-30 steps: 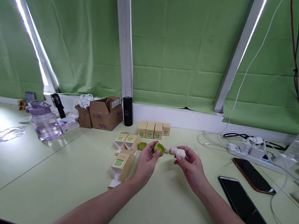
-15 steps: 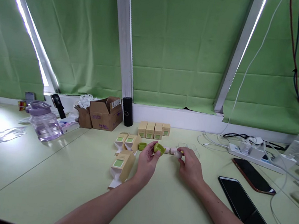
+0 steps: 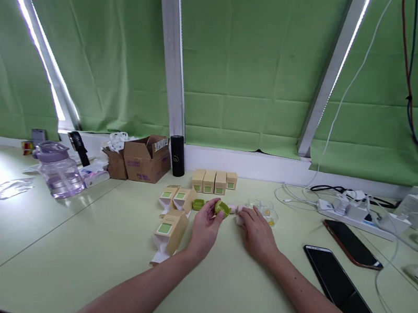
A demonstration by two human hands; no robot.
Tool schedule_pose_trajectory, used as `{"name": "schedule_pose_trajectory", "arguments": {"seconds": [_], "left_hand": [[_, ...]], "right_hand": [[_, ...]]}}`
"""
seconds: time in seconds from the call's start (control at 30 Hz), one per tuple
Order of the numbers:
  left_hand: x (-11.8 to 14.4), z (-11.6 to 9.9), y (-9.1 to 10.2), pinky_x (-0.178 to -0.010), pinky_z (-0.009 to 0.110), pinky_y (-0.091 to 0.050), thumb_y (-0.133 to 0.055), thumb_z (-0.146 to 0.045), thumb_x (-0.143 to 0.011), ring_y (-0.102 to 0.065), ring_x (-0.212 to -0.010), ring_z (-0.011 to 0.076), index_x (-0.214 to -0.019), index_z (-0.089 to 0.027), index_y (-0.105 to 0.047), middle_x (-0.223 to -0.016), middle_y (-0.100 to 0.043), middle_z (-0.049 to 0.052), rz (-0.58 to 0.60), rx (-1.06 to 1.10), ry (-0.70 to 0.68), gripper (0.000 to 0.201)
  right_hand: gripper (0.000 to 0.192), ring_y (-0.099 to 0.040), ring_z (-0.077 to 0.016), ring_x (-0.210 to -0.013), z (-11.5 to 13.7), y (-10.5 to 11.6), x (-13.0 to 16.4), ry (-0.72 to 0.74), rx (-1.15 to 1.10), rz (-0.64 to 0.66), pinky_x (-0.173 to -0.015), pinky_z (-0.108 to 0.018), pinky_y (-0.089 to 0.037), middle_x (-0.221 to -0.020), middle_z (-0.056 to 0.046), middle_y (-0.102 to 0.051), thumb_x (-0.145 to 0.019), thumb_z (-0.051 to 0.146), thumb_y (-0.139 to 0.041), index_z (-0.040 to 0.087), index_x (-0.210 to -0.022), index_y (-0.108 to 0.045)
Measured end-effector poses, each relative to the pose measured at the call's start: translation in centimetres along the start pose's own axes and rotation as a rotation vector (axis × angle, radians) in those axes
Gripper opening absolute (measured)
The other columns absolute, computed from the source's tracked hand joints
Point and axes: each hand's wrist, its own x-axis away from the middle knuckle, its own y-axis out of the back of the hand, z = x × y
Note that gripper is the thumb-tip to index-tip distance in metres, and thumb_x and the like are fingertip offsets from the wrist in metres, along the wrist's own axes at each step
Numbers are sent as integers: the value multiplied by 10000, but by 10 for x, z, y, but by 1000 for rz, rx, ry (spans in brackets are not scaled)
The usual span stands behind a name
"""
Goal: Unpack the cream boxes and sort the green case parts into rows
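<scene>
Between L hand [image 3: 206, 226] grip fingertips, green cap [image 3: 222, 208], open side up-right; R hand [image 3: 258, 232] flat.

No words or numbers can be read anywhere. The brown cardboard box [image 3: 147, 159] at the far left has purple print on its side, but it is too small to make out. The small tan boxes with green squares [image 3: 214, 181] show no clear letters.

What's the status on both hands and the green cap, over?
Left hand pinching green cap above table. Right hand down on small white piece; grip unclear. Tan boxes crowd the left; nothing between hands.
</scene>
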Motion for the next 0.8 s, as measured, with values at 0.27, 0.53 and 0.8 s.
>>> {"name": "schedule_pose_trajectory", "arguments": {"seconds": [0.27, 0.53, 0.8], "left_hand": [[-1, 3, 2, -1093, 465, -509, -788, -423, -842, -626, -1255, 286, -1285, -183, -604, -1322, -661, 150, 8, 6, 2, 537], [0, 4, 3, -1103, 468, -502, -781, -414, -852, -618, -1266, 289, -1280, -188, -610, -1347, -647, 149, 3, -4, 0, 513], [0, 3, 2, -1110, 466, -493, -791, -419, -846, -610, -1276, 286, -1279, -178, -606, -1356, -641, 159, 1, 11, 3, 529]], "right_hand": [[662, -622, -282, -1260, -1, 7, -17, 42, 109, 109, -1274, -540, -264, -1255, -165, -677, -642, -39, -528, 123, -1282, -576], [590, -604, -269, -1266, -2, 1, -20, -7, 118, 94, -1263, -510, -283, -1260, -150, -663, -686, -33, -517, 146, -1244, -584], [627, -562, -306, -1259, -4, -1, -14, -21, 93, -12, -1220, -551, -327, -1213, -148, -634, -703, -44, -520, 151, -1297, -567]]}}
